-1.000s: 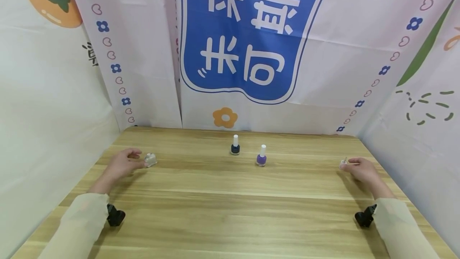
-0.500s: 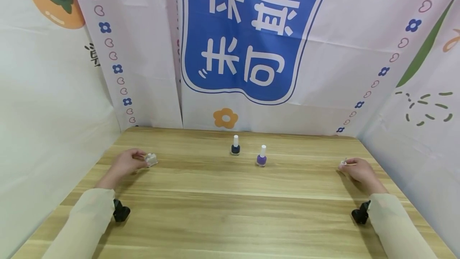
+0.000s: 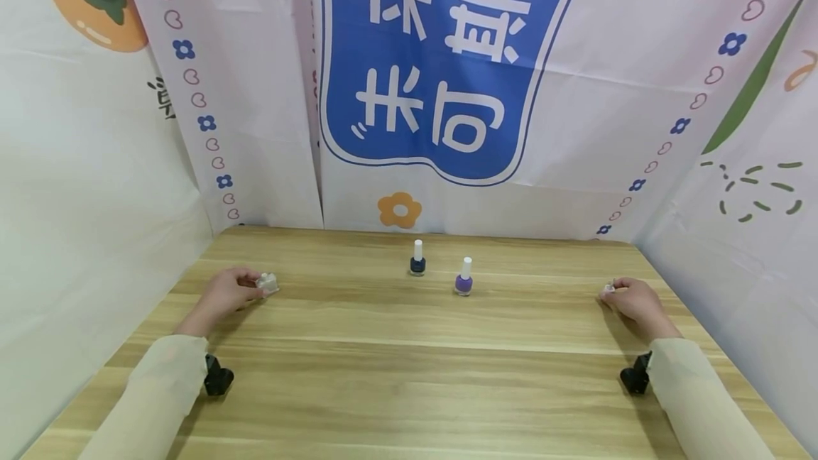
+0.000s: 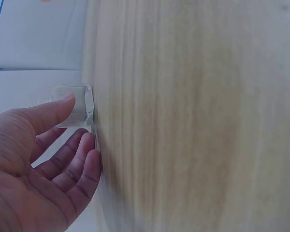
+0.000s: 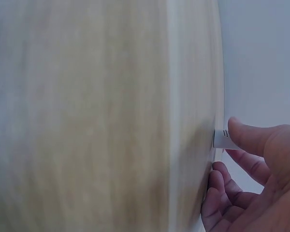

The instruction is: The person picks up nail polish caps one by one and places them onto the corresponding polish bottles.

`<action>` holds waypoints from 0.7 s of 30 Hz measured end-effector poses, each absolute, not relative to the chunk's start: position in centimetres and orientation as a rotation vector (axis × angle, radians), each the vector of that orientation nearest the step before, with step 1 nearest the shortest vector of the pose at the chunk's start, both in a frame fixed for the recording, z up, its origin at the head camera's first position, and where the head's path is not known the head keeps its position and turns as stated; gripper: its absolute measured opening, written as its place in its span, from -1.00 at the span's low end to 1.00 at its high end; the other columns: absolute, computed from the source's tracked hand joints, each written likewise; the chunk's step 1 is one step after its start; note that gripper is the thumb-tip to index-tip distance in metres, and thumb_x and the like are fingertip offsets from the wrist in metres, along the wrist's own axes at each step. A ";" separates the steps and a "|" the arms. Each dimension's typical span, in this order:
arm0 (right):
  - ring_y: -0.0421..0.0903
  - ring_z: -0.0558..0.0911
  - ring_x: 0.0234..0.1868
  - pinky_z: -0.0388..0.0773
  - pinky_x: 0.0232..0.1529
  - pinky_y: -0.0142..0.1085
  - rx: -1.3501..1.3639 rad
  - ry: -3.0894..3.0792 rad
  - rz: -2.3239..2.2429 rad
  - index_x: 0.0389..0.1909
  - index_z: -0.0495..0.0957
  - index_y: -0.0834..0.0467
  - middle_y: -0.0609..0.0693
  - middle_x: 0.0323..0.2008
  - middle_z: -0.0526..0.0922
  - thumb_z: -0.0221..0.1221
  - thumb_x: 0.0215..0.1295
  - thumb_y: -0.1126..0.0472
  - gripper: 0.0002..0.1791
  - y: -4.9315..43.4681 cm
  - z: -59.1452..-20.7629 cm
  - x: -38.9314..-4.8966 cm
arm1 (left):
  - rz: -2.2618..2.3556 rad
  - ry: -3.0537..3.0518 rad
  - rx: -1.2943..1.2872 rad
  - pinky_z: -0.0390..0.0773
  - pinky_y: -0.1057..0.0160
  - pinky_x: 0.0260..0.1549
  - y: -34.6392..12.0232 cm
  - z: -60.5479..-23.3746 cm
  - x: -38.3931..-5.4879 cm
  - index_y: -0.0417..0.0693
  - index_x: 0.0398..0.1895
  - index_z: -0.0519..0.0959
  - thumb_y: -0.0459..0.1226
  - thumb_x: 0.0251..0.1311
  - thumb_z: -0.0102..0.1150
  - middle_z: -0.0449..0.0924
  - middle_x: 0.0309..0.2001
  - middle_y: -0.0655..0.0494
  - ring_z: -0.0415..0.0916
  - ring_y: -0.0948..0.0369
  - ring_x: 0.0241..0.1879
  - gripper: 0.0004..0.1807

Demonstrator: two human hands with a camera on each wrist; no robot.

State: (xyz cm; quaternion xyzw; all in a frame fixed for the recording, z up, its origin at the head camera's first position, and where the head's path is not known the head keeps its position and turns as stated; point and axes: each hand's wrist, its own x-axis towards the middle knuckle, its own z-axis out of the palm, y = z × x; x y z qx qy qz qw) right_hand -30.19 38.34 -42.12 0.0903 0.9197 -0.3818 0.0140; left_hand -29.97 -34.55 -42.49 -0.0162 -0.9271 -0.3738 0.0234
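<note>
At the left of the table, my left hand (image 3: 226,292) pinches a small squat clear glass bottle (image 3: 269,282) with a short neck. In the left wrist view the thumb lies across the bottle's (image 4: 78,111) side, and its base is at the tabletop. Far to the right, my right hand (image 3: 635,298) pinches a small white cap-like piece (image 3: 608,289) between thumb and forefinger. Dark print shows on this white piece (image 5: 223,138) in the right wrist view; the fingers hide part of it. Its remaining fingers rest by the table.
Two nail polish bottles with white caps stand upright near the back middle: a dark one (image 3: 418,265) and a purple one (image 3: 464,282). The wooden table (image 3: 409,389) meets printed cloth walls (image 3: 275,126) at the back and both sides.
Both hands have drawn in on their objects, the fingers closing around them. The right hand has moved slightly left. The two nail polish bottles have stayed in place.
</note>
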 end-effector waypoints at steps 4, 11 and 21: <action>0.21 0.40 -0.06 0.43 -0.13 -0.10 0.293 2.877 -1.163 0.08 0.34 0.52 0.44 0.05 0.39 0.17 0.34 0.14 -0.47 38.3 -42.1 -30.3 | -1.121 -2.866 -0.060 0.55 0.25 -0.42 -34.6 -42.5 -29.9 -0.43 -0.07 0.53 -0.31 0.15 0.33 0.59 -0.18 -0.24 0.51 0.00 -0.23 -0.62; 0.23 0.37 -0.05 0.39 -0.12 -0.10 0.261 2.899 -1.141 -0.05 0.41 0.48 0.43 0.06 0.38 0.16 0.35 0.14 -0.56 38.3 -42.1 -30.2 | -1.123 -2.857 -0.036 0.56 0.25 -0.42 -34.5 -42.5 -29.7 -0.42 -0.07 0.54 -0.32 0.16 0.32 0.60 -0.17 -0.23 0.51 0.02 -0.24 -0.64; 0.20 0.43 -0.07 0.45 -0.15 -0.15 0.209 2.917 -1.155 0.00 0.41 0.52 0.43 0.01 0.44 0.16 0.35 0.16 -0.54 38.4 -41.9 -30.0 | -1.149 -2.840 -0.007 0.59 0.25 -0.46 -34.8 -42.6 -29.7 -0.42 -0.06 0.53 -0.30 0.19 0.31 0.59 -0.17 -0.23 0.51 0.09 -0.31 -0.63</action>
